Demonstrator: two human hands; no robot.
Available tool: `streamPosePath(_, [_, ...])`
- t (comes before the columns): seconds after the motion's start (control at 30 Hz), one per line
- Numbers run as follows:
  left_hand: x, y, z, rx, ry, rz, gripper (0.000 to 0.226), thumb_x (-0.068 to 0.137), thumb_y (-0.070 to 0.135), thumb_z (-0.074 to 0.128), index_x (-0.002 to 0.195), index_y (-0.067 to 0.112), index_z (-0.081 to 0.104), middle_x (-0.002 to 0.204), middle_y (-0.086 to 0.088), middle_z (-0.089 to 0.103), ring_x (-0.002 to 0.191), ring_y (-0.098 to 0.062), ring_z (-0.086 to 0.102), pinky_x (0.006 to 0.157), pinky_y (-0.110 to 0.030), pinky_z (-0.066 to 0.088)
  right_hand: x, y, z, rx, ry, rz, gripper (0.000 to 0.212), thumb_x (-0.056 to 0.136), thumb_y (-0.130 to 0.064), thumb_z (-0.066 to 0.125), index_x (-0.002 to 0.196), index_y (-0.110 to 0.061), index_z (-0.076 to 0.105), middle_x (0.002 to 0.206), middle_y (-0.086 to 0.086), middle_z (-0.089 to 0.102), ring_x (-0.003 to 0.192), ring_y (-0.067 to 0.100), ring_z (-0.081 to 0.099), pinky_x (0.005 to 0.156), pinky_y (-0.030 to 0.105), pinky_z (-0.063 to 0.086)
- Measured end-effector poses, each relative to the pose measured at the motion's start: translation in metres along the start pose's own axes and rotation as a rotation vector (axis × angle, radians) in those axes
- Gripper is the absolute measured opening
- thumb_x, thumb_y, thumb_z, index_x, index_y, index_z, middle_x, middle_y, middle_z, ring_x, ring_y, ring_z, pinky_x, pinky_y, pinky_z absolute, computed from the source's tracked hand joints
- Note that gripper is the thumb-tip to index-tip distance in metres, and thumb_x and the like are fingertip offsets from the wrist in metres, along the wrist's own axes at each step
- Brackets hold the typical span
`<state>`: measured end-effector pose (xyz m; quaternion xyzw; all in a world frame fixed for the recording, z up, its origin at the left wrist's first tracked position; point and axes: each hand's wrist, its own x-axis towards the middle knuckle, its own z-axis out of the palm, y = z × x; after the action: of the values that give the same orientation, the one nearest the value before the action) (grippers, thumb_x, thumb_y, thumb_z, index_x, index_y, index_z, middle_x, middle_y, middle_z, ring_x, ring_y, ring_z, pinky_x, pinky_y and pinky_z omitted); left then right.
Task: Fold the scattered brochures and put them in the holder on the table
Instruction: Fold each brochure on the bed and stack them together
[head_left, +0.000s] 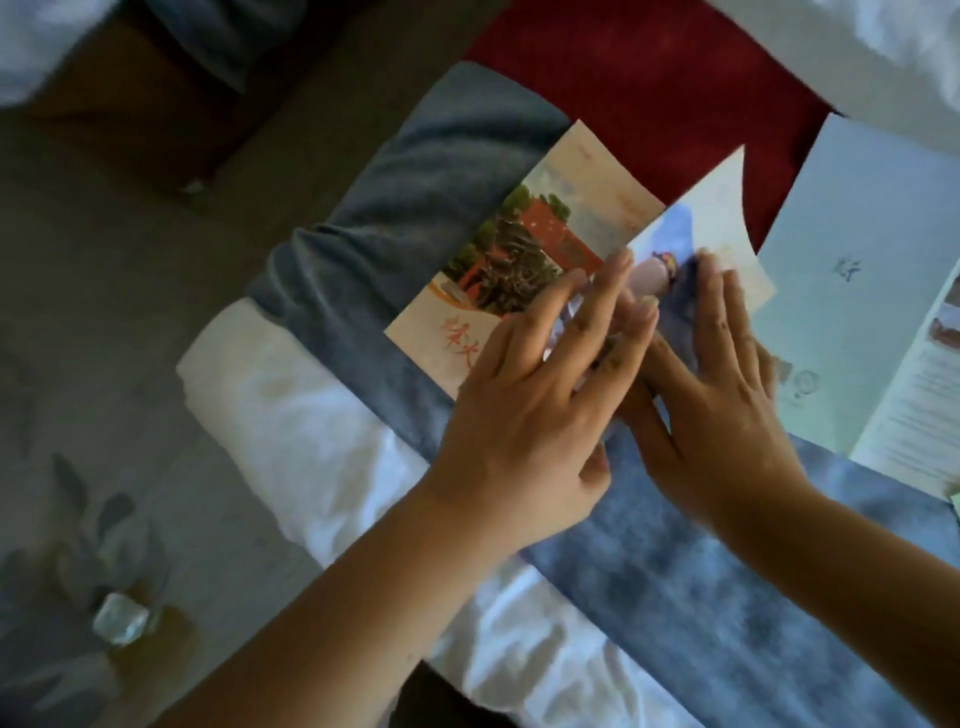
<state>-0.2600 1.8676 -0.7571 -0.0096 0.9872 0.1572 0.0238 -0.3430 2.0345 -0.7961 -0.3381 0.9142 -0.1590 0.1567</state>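
A brochure (524, 249) with a red building and trees printed on it lies on a blue-grey runner (701, 571) across a white bed. Its right panel (711, 208) stands lifted and curved. My left hand (540, 410) lies flat on the brochure with fingers spread. My right hand (717, 395) presses flat on the lifted panel's lower part, just right of the left hand, fingers overlapping it. A second, pale blue brochure (852, 291) lies open to the right. No holder is in view.
A red cloth (649, 88) lies beyond the brochures. White bedding (291, 415) shows to the left of the runner, with patterned grey carpet (93, 364) past the bed's edge. A small shiny object (120, 618) rests on the floor at lower left.
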Motion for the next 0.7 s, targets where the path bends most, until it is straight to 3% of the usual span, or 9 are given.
streamPosePath(0.1, [0.0, -0.038, -0.005, -0.004, 0.0, -0.03, 0.094, 0.078, 0.038, 0.073, 0.158, 0.008, 0.033, 0.169, -0.014, 0.019, 0.154, -0.034, 0.024, 0.121, -0.045, 0.029, 0.032, -0.016, 0.007, -0.015, -0.035, -0.029, 0.061, 0.108, -0.053, 0.033, 0.165, -0.04, 0.015, 0.173, 0.016, -0.006, 0.16, 0.035, -0.006, 0.121, 0.057, 0.019])
streamPosePath(0.23, [-0.004, -0.075, -0.006, -0.023, -0.002, -0.085, 0.095, 0.078, 0.049, 0.072, 0.159, 0.015, 0.034, 0.169, -0.012, 0.021, 0.155, -0.033, 0.019, 0.122, -0.045, 0.028, 0.065, -0.033, 0.013, 0.013, -0.065, -0.031, 0.059, 0.107, -0.05, 0.037, 0.163, -0.035, 0.025, 0.174, 0.013, 0.001, 0.161, 0.033, -0.001, 0.119, 0.059, 0.024])
streamPosePath(0.33, [-0.004, -0.086, -0.003, -0.047, -0.033, -0.087, 0.093, 0.077, 0.055, 0.073, 0.156, 0.018, 0.04, 0.168, -0.011, 0.023, 0.156, -0.035, 0.017, 0.121, -0.048, 0.029, 0.072, -0.043, 0.012, -0.002, -0.097, -0.012, 0.064, 0.103, -0.05, 0.044, 0.163, -0.034, 0.028, 0.174, 0.011, 0.001, 0.161, 0.03, -0.002, 0.122, 0.055, 0.019])
streamPosePath(0.5, [-0.002, -0.085, 0.004, -0.065, -0.111, -0.099, 0.092, 0.073, 0.068, 0.072, 0.15, 0.024, 0.049, 0.17, -0.01, 0.018, 0.157, -0.035, 0.01, 0.122, -0.05, 0.027, 0.072, -0.046, -0.001, -0.058, -0.124, 0.011, 0.063, 0.102, -0.05, 0.041, 0.163, -0.037, 0.028, 0.174, 0.01, 0.006, 0.161, 0.028, 0.003, 0.125, 0.047, 0.013])
streamPosePath(0.7, [-0.002, -0.073, 0.012, -0.066, -0.205, -0.13, 0.1, 0.079, 0.082, 0.059, 0.159, 0.028, 0.033, 0.171, -0.013, 0.007, 0.157, -0.041, 0.001, 0.124, -0.059, 0.017, 0.069, -0.05, -0.012, -0.14, -0.208, 0.048, 0.066, 0.102, -0.045, 0.041, 0.164, -0.038, 0.018, 0.173, 0.014, 0.002, 0.161, 0.03, -0.001, 0.127, 0.043, 0.004])
